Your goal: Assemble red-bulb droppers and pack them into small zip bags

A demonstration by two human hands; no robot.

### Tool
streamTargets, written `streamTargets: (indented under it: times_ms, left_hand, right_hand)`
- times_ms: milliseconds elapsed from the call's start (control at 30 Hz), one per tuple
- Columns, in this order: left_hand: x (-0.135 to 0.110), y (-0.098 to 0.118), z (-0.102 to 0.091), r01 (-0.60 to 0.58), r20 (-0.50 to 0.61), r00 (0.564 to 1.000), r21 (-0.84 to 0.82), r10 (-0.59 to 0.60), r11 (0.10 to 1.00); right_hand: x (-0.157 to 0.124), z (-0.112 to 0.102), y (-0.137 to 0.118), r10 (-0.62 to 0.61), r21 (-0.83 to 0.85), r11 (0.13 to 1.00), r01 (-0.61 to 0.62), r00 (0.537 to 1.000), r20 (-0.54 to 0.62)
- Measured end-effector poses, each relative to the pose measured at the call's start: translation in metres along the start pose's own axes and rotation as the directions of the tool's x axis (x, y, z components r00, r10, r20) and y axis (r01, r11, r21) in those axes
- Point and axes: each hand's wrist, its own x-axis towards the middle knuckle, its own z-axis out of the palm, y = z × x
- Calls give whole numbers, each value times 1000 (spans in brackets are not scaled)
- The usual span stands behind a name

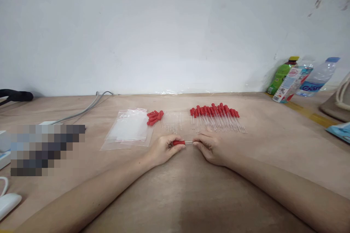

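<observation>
Between thumb and fingers, my left hand (pixel 165 148) pinches a red rubber bulb (pixel 179 142). A thin clear dropper tube (pixel 189 142) runs from the bulb's open end to my right hand (pixel 209 147), which is closed on its other end. How deep the tube sits in the bulb I cannot tell. Just beyond my hands lie a small pile of loose red bulbs (pixel 155 117) and a row of bare clear tubes (pixel 171 122). To their right, several droppers with red bulbs fitted (pixel 216 114) lie side by side, tips towards me.
Flat clear zip bags (pixel 129 127) lie left of the loose bulbs. A grey cable (pixel 79 114) crosses the table at left, near a blurred-out patch. Bottles, one with a green label (pixel 283 74), stand against the wall at right. A white object (pixel 9 204) sits at the near left.
</observation>
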Motion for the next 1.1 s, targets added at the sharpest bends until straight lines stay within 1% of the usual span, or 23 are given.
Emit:
streamTargets:
  times_ms: [133,267,333,400,500,600,633,667,700,733,767,800,833,867,900,933,967,1000,1033,1100]
  left_hand:
    - [0,0,0,-3,2,1000,12,3,1000]
    - [0,-1,0,0,3,1000,20,0,1000]
    - [1,-2,-1,12,3,1000,26,-12,1000]
    - [2,-2,-1,14,3,1000,33,-14,999]
    - [3,-3,-2,-10,-5,1000,43,11,999]
    - [3,-4,-4,-21,-91,996,66,27,998]
    - [3,-5,-4,-17,-119,993,71,25,997]
    - [2,-5,-5,-14,-135,991,77,24,997]
    - [2,-5,-5,-16,-133,991,86,27,996]
    - [2,-5,-6,-25,-119,992,102,37,994]
    - [2,-4,-7,-40,-96,994,131,53,991]
    - [2,-4,-7,-59,-68,995,167,71,984]
    - [3,-3,-7,-78,-38,995,202,88,976]
    - [3,-3,-7,-95,-10,995,230,100,969]
    - [3,-3,-7,-105,12,994,248,105,963]
    - [4,-3,-7,-109,28,994,257,105,960]
    - [4,-3,-7,-109,40,994,256,103,960]
    - [4,-4,-7,-108,48,994,251,99,962]
    - [4,-4,-7,-104,55,994,245,93,964]
    - [4,-3,-6,-96,64,994,237,83,967]
  right_hand:
    - [1,5,0,3,-13,1000,-2,1000,29]
    - [2,8,1,28,-22,999,-27,996,87]
    - [3,7,2,24,-42,999,-19,993,112]
    - [5,3,2,6,-100,995,7,991,133]
    - [8,-5,-2,-22,-234,970,67,982,189]
    - [9,-14,-3,-30,-357,927,112,973,227]
    - [9,-16,-2,-9,-385,918,94,976,217]
    - [9,-19,1,37,-405,913,44,981,189]
    - [9,-22,5,111,-415,909,-42,984,143]
    - [10,-25,11,211,-412,897,-160,974,82]
    - [11,-28,17,330,-395,869,-299,944,12]
    - [13,-31,24,456,-367,817,-445,888,-59]
    - [15,-34,32,568,-333,751,-570,815,-114]
    - [17,-36,41,651,-306,682,-665,742,-161]
    - [20,-38,49,702,-294,625,-723,685,-193]
    - [22,-39,56,736,-292,579,-761,642,-214]
    - [24,-39,63,760,-295,543,-787,609,-227]
    - [26,-39,68,776,-302,517,-801,587,-230]
    - [27,-38,73,788,-314,499,-808,573,-224]
    - [30,-35,78,803,-350,482,-803,565,-192]
